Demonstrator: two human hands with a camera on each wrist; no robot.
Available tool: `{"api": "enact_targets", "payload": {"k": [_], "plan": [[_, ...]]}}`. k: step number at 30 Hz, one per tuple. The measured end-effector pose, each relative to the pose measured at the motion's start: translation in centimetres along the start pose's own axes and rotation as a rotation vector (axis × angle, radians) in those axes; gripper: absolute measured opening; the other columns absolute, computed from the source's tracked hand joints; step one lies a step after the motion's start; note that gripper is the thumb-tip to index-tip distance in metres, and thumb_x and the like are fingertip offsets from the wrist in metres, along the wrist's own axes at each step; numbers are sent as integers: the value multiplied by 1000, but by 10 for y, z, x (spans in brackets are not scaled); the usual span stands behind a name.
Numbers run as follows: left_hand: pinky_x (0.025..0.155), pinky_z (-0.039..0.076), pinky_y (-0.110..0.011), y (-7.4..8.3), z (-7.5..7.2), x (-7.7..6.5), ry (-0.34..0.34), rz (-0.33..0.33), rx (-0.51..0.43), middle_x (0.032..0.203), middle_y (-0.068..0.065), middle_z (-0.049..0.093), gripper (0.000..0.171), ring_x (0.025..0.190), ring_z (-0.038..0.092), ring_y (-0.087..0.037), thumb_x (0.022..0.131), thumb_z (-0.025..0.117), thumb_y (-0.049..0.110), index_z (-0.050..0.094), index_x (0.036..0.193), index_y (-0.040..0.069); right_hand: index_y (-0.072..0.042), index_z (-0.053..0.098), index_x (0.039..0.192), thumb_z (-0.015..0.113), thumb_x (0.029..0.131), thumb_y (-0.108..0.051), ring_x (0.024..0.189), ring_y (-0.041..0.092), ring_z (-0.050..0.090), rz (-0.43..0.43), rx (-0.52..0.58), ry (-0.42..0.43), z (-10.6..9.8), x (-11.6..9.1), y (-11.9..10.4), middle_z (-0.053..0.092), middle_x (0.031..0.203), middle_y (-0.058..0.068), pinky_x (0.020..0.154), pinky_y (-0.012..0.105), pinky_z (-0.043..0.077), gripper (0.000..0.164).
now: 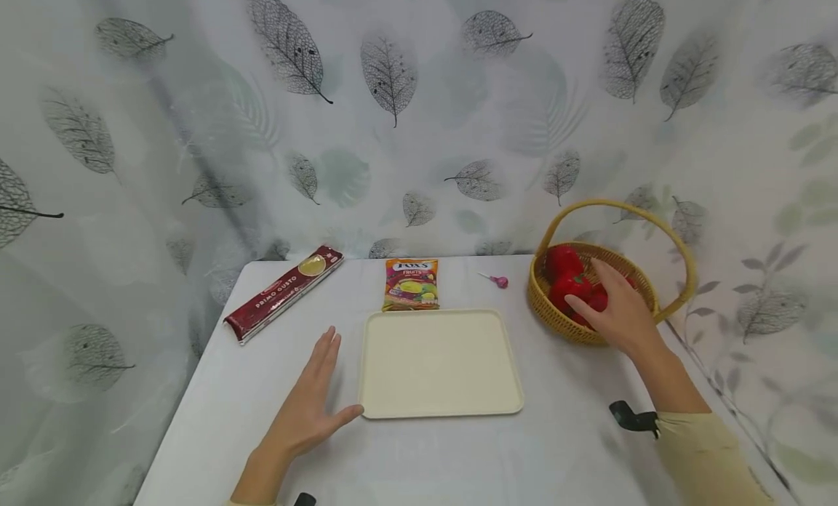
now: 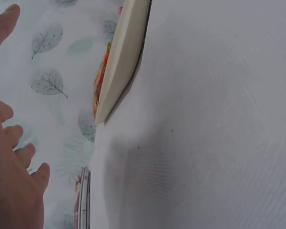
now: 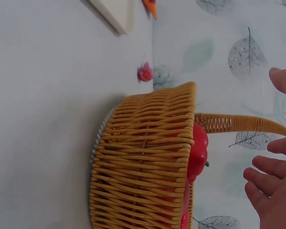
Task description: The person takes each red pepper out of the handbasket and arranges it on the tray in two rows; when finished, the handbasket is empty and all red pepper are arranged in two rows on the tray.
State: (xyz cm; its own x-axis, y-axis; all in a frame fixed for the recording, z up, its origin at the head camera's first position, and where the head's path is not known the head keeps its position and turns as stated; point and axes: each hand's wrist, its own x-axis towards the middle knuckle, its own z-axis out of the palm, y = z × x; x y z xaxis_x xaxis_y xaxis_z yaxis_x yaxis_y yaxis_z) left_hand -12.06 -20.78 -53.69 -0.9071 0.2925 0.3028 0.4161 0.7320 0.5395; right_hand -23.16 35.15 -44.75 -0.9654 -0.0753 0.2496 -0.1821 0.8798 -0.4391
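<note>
My right hand [image 1: 617, 310] hovers over the wicker basket [image 1: 556, 330], thumb and fingers spread apart. Inside the basket are several red bell peppers [image 1: 568, 291]; the hand partly hides them in the head view. In the right wrist view, one pepper [image 3: 197, 152] with a green stem shows above the rim, and the fingers [image 3: 268, 176] stay apart from it. My left hand [image 1: 306, 411] is held with straight fingers by the left side of a cream tray [image 1: 441, 364]. Its thumb overlaps the tray's near left corner in the head view, and nothing is in its grasp.
A dark red Primo Gusto pack [image 1: 284, 294] lies at the back left of the white table [image 1: 445, 462]. Behind the tray is a Fox's Fruits candy bag [image 1: 411, 284]. A purple lollipop [image 1: 500, 281] lies between bag and basket. The basket's tall handle [image 1: 612, 203] arches above it.
</note>
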Motion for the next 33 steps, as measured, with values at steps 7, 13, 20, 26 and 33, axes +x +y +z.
{"api": "enact_targets", "payload": {"k": [7, 13, 20, 26, 33], "plan": [[120, 34, -71, -4, 13, -1, 10, 26, -24, 182, -5, 10, 114, 165, 16, -36, 91, 83, 43, 11, 177, 22, 1, 25, 170, 71, 100, -59, 150, 57, 33, 67, -2, -38, 6, 13, 7, 33, 167, 34, 114, 82, 32, 103], [122, 32, -68, -9, 24, -1, 11, 14, -81, 182, -2, 10, 112, 165, 16, -32, 92, 82, 40, 11, 177, 25, 6, 22, 168, 64, 100, -69, 150, 60, 31, 125, -52, -124, 10, 27, 16, 30, 166, 38, 117, 81, 28, 110], [123, 34, -64, -11, 31, 3, 4, 45, -61, 182, -1, 13, 110, 164, 20, -31, 91, 82, 44, 15, 176, 25, 11, 26, 165, 66, 100, -66, 149, 60, 31, 162, -61, -157, 16, 34, 28, 32, 163, 40, 118, 79, 29, 109], [120, 38, -65, -18, 39, 1, 19, 64, -42, 180, -7, 21, 107, 162, 27, -33, 90, 81, 47, 22, 176, 22, 11, 24, 165, 67, 99, -65, 148, 62, 31, 189, -26, -182, 23, 37, 30, 32, 163, 41, 116, 79, 32, 110], [118, 44, -62, -19, 48, -1, 15, 95, 2, 176, -14, 32, 104, 157, 37, -34, 90, 82, 52, 33, 171, 10, 12, 25, 165, 65, 100, -67, 145, 63, 34, 189, -32, -213, 30, 39, 36, 34, 161, 42, 114, 79, 35, 110]]}}
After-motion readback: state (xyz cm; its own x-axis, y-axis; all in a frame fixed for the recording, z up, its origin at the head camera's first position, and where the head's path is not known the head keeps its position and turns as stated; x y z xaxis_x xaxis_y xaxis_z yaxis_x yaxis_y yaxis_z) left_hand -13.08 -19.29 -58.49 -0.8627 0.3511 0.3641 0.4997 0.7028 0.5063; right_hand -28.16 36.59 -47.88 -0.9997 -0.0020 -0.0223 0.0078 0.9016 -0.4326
